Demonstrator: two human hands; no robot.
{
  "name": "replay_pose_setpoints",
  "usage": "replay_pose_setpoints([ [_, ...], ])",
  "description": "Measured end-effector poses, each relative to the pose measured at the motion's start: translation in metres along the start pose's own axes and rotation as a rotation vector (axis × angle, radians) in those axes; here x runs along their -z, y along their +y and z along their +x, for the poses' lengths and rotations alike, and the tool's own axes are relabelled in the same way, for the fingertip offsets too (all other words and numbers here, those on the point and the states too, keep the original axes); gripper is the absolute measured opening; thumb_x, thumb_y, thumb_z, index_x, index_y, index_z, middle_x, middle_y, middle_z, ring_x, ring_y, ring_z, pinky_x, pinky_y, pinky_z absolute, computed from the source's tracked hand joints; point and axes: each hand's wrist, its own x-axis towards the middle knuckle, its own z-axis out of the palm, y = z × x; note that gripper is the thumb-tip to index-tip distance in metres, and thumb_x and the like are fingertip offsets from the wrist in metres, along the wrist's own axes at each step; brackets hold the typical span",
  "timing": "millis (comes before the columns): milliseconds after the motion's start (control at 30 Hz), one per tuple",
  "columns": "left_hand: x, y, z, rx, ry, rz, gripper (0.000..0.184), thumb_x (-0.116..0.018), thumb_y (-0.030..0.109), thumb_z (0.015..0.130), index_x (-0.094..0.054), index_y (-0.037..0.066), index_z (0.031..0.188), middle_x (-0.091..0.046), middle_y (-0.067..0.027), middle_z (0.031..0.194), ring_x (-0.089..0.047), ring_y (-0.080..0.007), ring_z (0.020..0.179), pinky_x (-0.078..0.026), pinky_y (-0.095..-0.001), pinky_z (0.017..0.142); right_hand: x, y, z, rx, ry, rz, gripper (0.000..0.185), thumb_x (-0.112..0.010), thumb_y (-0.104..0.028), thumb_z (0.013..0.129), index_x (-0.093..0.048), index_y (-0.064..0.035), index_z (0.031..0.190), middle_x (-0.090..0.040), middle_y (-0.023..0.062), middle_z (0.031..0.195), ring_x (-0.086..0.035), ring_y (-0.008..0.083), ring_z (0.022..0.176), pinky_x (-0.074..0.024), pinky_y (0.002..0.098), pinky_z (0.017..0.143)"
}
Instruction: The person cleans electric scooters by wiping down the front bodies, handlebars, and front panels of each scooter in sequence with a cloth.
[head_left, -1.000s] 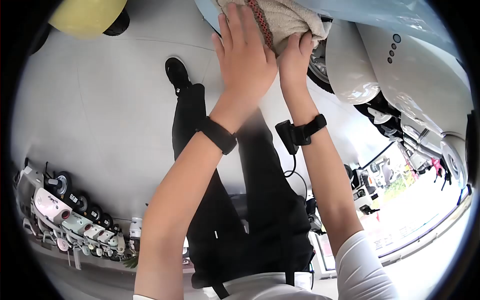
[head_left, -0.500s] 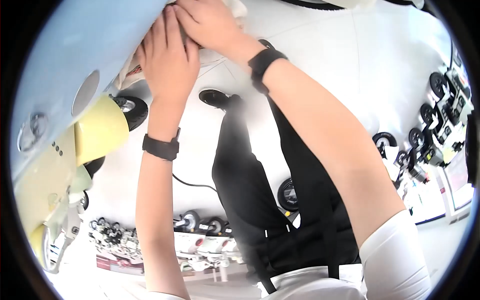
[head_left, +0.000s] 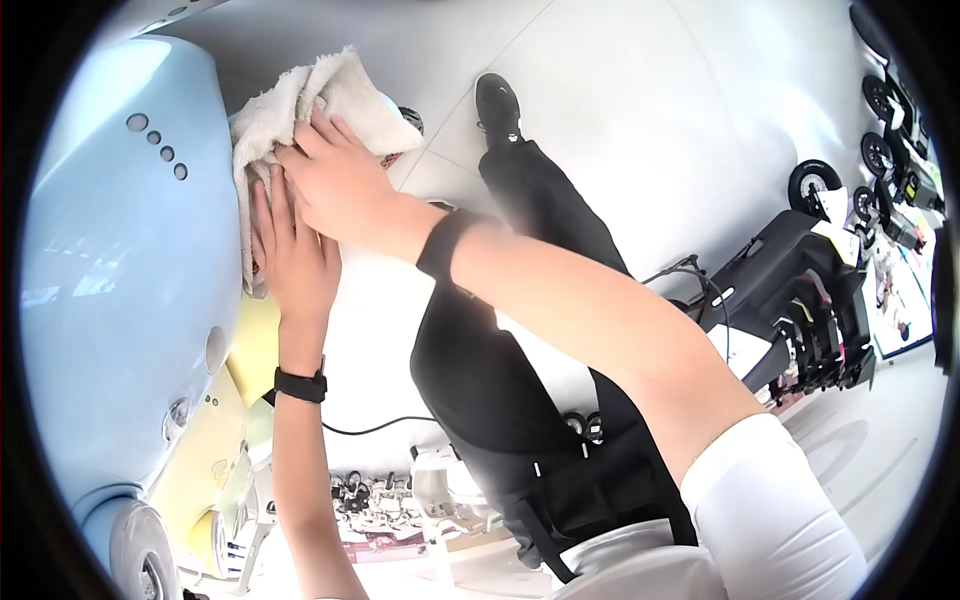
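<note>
A beige cloth (head_left: pixel 300 98) was partly covered by the left hand (head_left: pixel 297 265) and right hand (head_left: pixel 350 195) beside a glossy pale blue panel (head_left: pixel 130 260).
The left fingers were stretched up along the cloth's lower part, slightly spread; the right fingers were laid across its middle. Whether it was gripped could not be told. A black shoe (head_left: pixel 497 103) was seen farther right.

Across the pale floor (head_left: pixel 620 100) I can see black wheels (head_left: pixel 814 187) lined up toward its right edge, a bulky black object (head_left: pixel 768 268) near them, and a yellow vehicle body (head_left: pixel 205 465) toward the left edge.
</note>
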Motion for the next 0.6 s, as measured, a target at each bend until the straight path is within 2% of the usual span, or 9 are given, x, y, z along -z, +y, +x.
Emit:
replay_pose_setpoints([
  [100,0.0,0.009,0.038,0.02,0.071,0.031,0.056,-0.056,0.029,0.101,-0.046,0.011,0.153,-0.037,-0.0112,0.164,-0.032,-0.0388,0.151,-0.028,-0.0606,0.117,0.0,0.028,0.047,-0.156,-0.228,0.097,0.034,-0.052,-0.019,0.096,-0.068,0.0,0.118,-0.065,0.0156,0.122,-0.056,0.0343,0.126,-0.0462,0.0445,0.106],
  [167,-0.009,0.016,0.071,0.045,0.12,0.104,0.048,-0.056,0.03,0.099,-0.056,0.008,0.142,-0.051,-0.011,0.153,-0.043,-0.0346,0.143,-0.032,-0.0586,0.116,-0.006,0.058,0.076,-0.144,-0.424,0.161,0.037,-0.047,-0.023,0.097,-0.07,0.0003,0.114,-0.069,0.013,0.115,-0.062,0.0292,0.116,-0.0507,0.0424,0.097],
  [300,-0.025,0.025,0.128,0.053,-0.042,0.151,0.038,-0.059,0.028,0.095,-0.067,0.005,0.124,-0.065,-0.0097,0.131,-0.056,-0.0309,0.126,-0.038,-0.0556,0.111,-0.008,0.103,0.101,-0.704,-0.619,0.4,0.044,-0.048,-0.032,0.093,-0.075,-0.0029,0.113,-0.074,0.0176,0.117,-0.069,0.0317,0.108,-0.0507,0.0401,0.093],
  [333,-0.03,0.029,0.137,0.053,-0.107,0.142,0.035,-0.061,0.027,0.093,-0.069,0.005,0.119,-0.068,-0.0093,0.124,-0.059,-0.0304,0.12,-0.039,-0.0553,0.109,-0.007,0.113,0.098,-0.721,-0.586,0.428,0.046,-0.047,-0.033,0.093,-0.075,-0.0033,0.114,-0.074,0.0181,0.119,-0.069,0.0317,0.109,-0.0506,0.0409,0.093],
  [367,-0.034,0.031,0.135,-0.019,-0.034,0.12,0.034,-0.061,0.027,0.092,-0.07,0.005,0.117,-0.068,-0.0092,0.123,-0.059,-0.0306,0.119,-0.04,-0.0548,0.109,-0.005,0.114,0.088,-0.742,-0.564,0.466,0.047,-0.046,-0.034,0.094,-0.075,-0.0038,0.115,-0.073,0.0187,0.12,-0.069,0.0318,0.11,-0.0504,0.0416,0.094],
  [433,-0.035,0.027,0.12,-0.144,0.108,0.093,0.033,-0.063,0.027,0.091,-0.071,0.004,0.114,-0.068,-0.009,0.121,-0.06,-0.0308,0.117,-0.041,-0.0539,0.108,0.007,0.103,0.071,-0.7,-0.575,0.453,0.047,-0.042,-0.033,0.098,-0.075,-0.0036,0.116,-0.072,0.0164,0.122,-0.066,0.0345,0.112,-0.0502,0.0415,0.096],
  [500,-0.025,0.025,0.095,-0.146,0.18,0.045,0.038,-0.064,0.025,0.09,-0.069,0.005,0.122,-0.065,-0.0119,0.132,-0.055,-0.0323,0.129,-0.038,-0.0536,0.112,-0.009,0.105,0.048,-0.176,-0.432,0.068,0.049,-0.039,-0.032,0.101,-0.069,-0.0033,0.127,-0.067,0.0146,0.129,-0.06,0.0371,0.122,-0.0461,0.0435,0.104],
  [567,-0.01,0.015,0.068,-0.113,0.145,-0.002,0.044,-0.064,0.024,0.091,-0.065,0.006,0.131,-0.058,-0.0131,0.144,-0.05,-0.035,0.137,-0.035,-0.054,0.115,-0.002,0.06,0.037,-0.345,-0.256,0.092,0.039,-0.045,-0.027,0.102,-0.069,0.0018,0.114,-0.064,0.0185,0.128,-0.059,0.0322,0.116,-0.0514,0.0409,0.094],
  [600,-0.002,0.009,0.058,-0.093,0.138,0.019,0.045,-0.063,0.024,0.091,-0.064,0.006,0.133,-0.056,-0.0132,0.146,-0.049,-0.036,0.138,-0.034,-0.0541,0.116,-0.03,0.078,0.029,0.03,-0.226,-0.166,0.034,-0.049,-0.023,0.1,-0.067,0.0007,0.115,-0.064,0.0171,0.129,-0.058,0.0322,0.115,-0.0516,0.0415,0.096],
])
